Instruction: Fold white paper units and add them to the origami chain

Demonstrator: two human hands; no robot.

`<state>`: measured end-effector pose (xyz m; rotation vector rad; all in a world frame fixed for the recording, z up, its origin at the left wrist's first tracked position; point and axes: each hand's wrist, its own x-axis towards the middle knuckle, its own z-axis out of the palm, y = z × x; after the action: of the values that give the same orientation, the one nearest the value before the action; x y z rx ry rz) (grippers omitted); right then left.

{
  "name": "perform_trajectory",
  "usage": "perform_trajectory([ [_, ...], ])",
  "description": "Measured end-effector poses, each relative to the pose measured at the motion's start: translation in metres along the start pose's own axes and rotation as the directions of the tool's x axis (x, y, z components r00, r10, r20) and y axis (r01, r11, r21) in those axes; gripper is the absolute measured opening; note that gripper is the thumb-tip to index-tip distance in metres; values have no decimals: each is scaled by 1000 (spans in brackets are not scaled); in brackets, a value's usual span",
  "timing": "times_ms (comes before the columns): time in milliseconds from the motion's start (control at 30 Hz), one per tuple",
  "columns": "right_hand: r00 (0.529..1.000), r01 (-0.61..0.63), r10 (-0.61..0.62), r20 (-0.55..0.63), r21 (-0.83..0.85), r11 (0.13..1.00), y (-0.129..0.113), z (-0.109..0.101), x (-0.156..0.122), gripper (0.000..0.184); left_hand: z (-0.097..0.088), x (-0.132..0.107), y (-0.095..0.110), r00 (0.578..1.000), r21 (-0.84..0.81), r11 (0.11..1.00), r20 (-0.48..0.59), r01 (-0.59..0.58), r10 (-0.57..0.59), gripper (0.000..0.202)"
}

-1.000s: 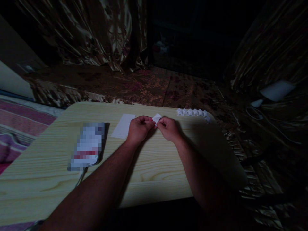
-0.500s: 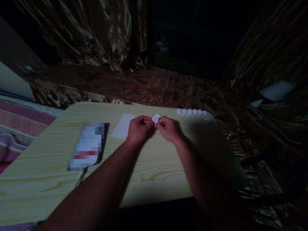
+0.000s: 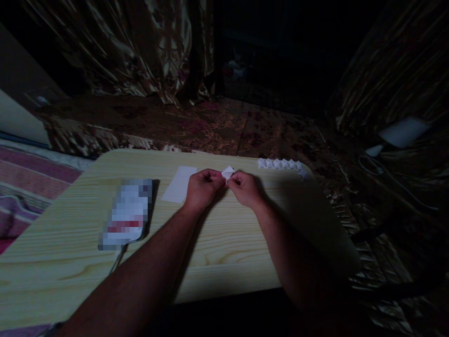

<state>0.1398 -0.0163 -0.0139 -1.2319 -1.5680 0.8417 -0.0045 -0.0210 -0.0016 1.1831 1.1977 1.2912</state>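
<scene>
A small piece of folded white paper is pinched between my two hands above the wooden table. My left hand grips its left side with thumb and fingers closed. From the other side, my right hand holds the lower right part in a closed pinch. The fingers cover much of the paper, so its full shape is hidden. Just left of my left hand lie white paper strips or sheets, partly behind that hand. Several folded white paper stars line the far right edge of the table.
On the left of the table lies a blurred phone-like device with a cable. Patterned curtains hang behind a cloth-covered ledge. A white lamp-like object with a cord stands at right, off the table.
Almost nothing differs. Both hands stay in place with the folded paper held between them.
</scene>
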Motion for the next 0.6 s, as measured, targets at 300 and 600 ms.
perform_trajectory([
  [300,1000,-21,21,-2,-9,1000,-7,0,-2,14,-1,3,-7,995,82,993,-47,-88,92,22],
  [600,973,152,-161,-168,-64,986,-14,-2,-6,29,-3,2,-5,951,321,917,-113,-238,287,15],
])
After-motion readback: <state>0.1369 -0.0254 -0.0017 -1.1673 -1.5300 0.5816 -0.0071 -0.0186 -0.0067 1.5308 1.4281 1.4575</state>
